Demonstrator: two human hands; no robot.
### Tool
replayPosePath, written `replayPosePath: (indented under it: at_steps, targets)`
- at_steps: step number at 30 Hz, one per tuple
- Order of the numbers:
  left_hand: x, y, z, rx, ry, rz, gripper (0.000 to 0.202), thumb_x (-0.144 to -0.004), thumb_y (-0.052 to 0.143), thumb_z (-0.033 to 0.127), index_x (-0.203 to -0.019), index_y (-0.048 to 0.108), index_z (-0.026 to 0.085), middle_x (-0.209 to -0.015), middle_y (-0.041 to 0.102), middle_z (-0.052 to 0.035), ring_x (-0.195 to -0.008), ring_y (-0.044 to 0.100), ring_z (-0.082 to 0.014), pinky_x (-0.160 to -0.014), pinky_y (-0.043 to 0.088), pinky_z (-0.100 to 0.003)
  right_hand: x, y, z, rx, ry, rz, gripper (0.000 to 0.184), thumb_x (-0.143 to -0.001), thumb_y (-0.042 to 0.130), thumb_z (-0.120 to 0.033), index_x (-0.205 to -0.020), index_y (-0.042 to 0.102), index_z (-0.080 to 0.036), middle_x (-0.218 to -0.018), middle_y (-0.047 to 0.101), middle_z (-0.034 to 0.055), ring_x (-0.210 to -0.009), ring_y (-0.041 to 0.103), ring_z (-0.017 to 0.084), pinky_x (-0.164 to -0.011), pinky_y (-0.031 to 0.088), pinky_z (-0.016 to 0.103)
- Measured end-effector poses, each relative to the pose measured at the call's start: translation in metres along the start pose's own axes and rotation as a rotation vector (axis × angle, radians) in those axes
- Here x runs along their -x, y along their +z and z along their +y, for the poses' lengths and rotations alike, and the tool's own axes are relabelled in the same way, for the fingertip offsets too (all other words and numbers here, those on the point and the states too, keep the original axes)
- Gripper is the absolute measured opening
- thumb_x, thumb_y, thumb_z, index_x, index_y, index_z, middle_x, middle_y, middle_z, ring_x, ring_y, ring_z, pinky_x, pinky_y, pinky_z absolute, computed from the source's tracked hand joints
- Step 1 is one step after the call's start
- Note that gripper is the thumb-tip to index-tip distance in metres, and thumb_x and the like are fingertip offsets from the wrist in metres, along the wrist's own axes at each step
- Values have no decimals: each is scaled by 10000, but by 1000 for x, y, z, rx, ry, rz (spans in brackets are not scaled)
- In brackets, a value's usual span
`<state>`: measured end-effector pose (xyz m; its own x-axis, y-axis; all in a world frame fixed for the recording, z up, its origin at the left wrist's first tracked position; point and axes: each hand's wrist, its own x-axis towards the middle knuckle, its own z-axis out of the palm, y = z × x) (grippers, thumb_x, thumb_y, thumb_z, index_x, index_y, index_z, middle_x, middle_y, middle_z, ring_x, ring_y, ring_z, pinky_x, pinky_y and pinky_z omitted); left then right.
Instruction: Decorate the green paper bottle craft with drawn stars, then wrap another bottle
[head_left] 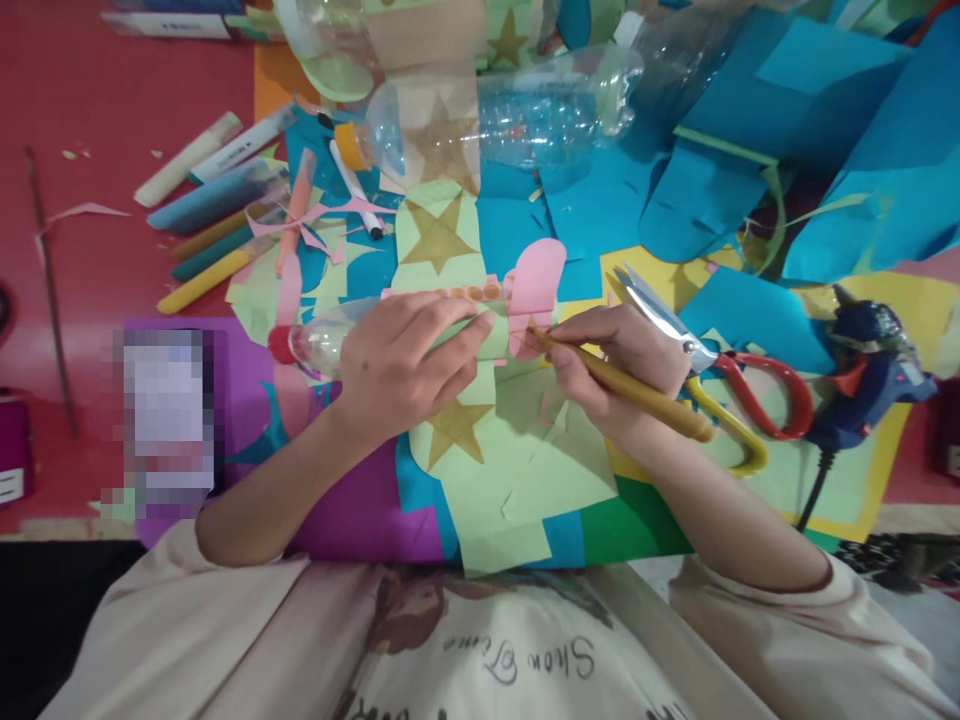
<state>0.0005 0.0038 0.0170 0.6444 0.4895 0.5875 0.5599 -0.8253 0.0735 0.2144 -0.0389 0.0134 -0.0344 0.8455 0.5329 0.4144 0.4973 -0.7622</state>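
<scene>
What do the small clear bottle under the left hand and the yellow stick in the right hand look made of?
The small clear red-capped bottle under the left hand: thin glossy plastic, see-through with bright glints. The mustard-yellow stick in the right hand: smooth, semi-matte, probably painted wood, possibly plastic.

Clear glossy plastic bottle [517, 110], matt coloured paper sheets [525, 470], shiny metal scissors [660, 310].

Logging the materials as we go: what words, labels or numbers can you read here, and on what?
"Show Time", cursive, upside down, my best reading: shirt.
White marker: print too blurred to read.
Shirt's bottom-edge letters: cut off.
Pixelated patch: unreadable.
Pencil in right hand, bottle under left hand: no text seen.
</scene>
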Motion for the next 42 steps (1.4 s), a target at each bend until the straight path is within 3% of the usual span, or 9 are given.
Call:
replayPosePath:
  at_steps: [9, 17, 23, 31, 42]
  targets:
    - [-5, -1, 0, -52, 44, 52, 171, -888, 579, 174, -1056, 592, 200, -955, 750, -34, -896, 726, -195, -774, 550, -297, -1, -2, -2, 28, 0, 3, 41, -848, 650, -215, -862, 615, -231, -712, 703, -26, -594, 678, 121, -492, 542, 230]
    - [-2, 0, 0, -43, 38, 44, 174, -884, 581, 173, -1056, 603, 190, -972, 741, -39, -927, 715, -194, -783, 540, -298, 6, -5, 2, -10, 63, 83, 75, -859, 638, -268, -799, 606, -237, -646, 655, -27, -566, 640, 126, -497, 521, 271]
    - [-2, 0, -1, -59, 32, 15, 213, -924, 520, 207, -1120, 591, 248, -1021, 730, -11, -965, 706, -175, -820, 545, -299, 6, -3, 6, 27, 0, 46, 53, -848, 652, -254, -879, 610, -261, -689, 681, -31, -596, 654, 139, -500, 539, 286]
    - [-2, 1, -3, -59, 54, 45, 219, -893, 555, 190, -1104, 606, 210, -999, 728, -35, -942, 700, -188, -805, 548, -315, 2, -1, 5, 45, -62, 40, 104, -835, 633, -191, -904, 595, -260, -687, 670, -44, -560, 640, 118, -470, 518, 243]
    - [-3, 1, -1, -83, 45, 62, 185, -899, 557, 200, -1078, 601, 224, -974, 737, -9, -921, 712, -168, -794, 548, -285, 4, -4, 4, 26, -28, 39, 129, -827, 643, -166, -914, 616, -258, -694, 668, -41, -576, 635, 125, -498, 507, 248]
